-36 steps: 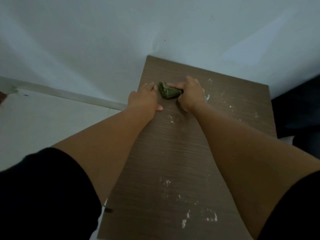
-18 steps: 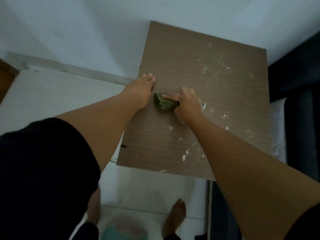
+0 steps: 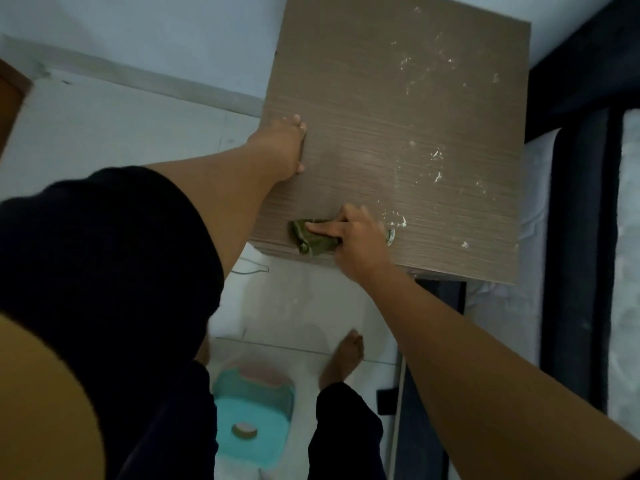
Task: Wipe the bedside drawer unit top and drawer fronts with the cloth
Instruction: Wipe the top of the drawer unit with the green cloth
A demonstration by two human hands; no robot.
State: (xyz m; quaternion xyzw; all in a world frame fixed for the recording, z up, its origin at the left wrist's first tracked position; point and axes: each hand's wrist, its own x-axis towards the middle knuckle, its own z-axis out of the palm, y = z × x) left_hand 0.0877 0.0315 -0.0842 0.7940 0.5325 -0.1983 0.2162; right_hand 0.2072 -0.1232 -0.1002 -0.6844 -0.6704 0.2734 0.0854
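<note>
The bedside drawer unit's brown wood-grain top point(image 3: 398, 109) fills the upper middle of the head view, with white specks scattered over its right half. A small folded green cloth point(image 3: 313, 239) lies at the top's near edge, left of centre. My right hand point(image 3: 356, 237) presses down on the cloth, fingers pointing left. My left hand point(image 3: 284, 147) rests flat against the top's left edge, holding nothing. The drawer fronts are hidden below the top.
A white wall runs behind the unit. A dark bed frame point(image 3: 575, 237) with a pale mattress point(image 3: 630, 271) stands close on the right. On the white tiled floor below are my bare foot point(image 3: 346, 355) and a teal plastic stool point(image 3: 252, 410).
My right hand has dragged the cloth from the back of the top toward its near edge. My left hand slid back along the left edge. The view tilted down, showing the floor.
</note>
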